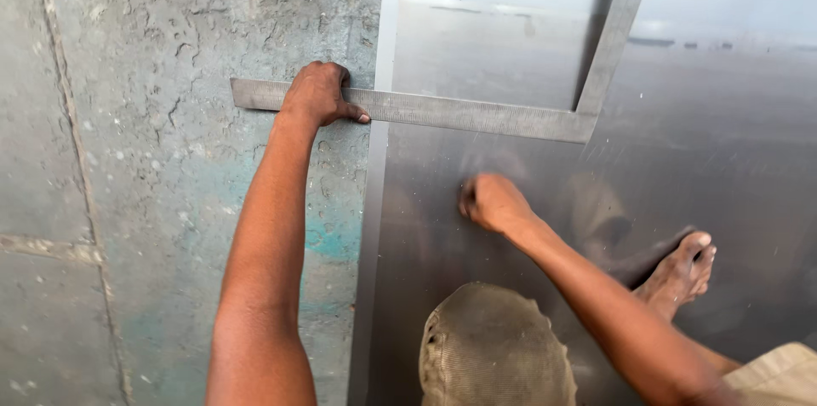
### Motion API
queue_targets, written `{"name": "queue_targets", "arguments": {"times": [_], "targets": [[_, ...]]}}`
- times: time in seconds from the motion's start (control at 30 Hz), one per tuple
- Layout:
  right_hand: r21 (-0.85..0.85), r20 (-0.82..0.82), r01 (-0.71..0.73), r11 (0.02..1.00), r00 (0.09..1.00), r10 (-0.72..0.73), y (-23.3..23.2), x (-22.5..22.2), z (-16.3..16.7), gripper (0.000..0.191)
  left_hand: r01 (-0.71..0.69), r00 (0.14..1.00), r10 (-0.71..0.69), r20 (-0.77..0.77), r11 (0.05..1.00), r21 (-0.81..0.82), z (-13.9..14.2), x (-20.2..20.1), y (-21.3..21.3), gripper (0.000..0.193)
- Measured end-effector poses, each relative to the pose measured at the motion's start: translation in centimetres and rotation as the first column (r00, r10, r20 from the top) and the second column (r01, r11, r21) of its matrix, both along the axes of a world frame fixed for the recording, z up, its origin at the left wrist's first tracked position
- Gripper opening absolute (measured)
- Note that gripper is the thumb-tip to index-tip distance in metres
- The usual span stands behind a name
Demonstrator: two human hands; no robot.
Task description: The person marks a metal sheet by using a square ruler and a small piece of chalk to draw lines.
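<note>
With the steel square (pixel 442 111) lying flat across the sheet metal (pixel 681 151) edge, stiff and slick-looking, my left hand (pixel 319 93) clamps its long blade while my right hand (pixel 492 200) rests fisted on the sheet, concrete floor (pixel 145 202) alongside.
</note>
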State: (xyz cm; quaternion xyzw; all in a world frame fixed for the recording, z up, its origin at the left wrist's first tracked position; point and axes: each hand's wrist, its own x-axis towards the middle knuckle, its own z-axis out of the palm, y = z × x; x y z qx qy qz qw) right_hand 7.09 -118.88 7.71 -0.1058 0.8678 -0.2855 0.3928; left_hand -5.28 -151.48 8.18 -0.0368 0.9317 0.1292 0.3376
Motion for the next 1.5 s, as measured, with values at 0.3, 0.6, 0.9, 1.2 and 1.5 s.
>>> {"name": "queue_targets", "arguments": {"times": [0.3, 0.6, 0.9, 1.2, 1.5], "targets": [[-0.297, -0.425, 0.279, 0.913, 0.818, -0.388, -1.8, -2.8, 1.1, 0.014, 0.028, 1.0, -0.029, 0.011, 0.999, 0.028, -0.1, 0.0, -0.3, 0.072], [-0.189, -0.447, 0.185, 0.964, 0.858, -0.252, -1.8, -3.3, 0.2, 0.007, 0.01, 1.0, -0.01, 0.011, 1.0, 0.025, 0.0, 0.1, -0.2, 0.073], [-0.163, -0.456, 0.151, 0.975, 0.865, -0.21, -1.7, -3.6, -0.8, 0.008, -0.024, 1.0, 0.024, 0.01, 0.999, 0.024, -0.5, 0.2, -0.2, 0.068], [-0.052, -0.094, 0.143, 0.988, 0.985, -0.147, -0.8, -1.9, 0.0, 0.017, 0.09, 0.991, -0.082, -0.107, 0.993, 0.071, -0.4, -0.4, -0.4, 0.079], [-0.306, -0.427, 0.283, 0.909, 0.812, -0.397, -2.2, -3.5, 1.5, 0.011, 0.004, 1.0, -0.004, -0.016, 0.999, 0.039, -0.1, -0.1, -0.4, 0.078]]}}
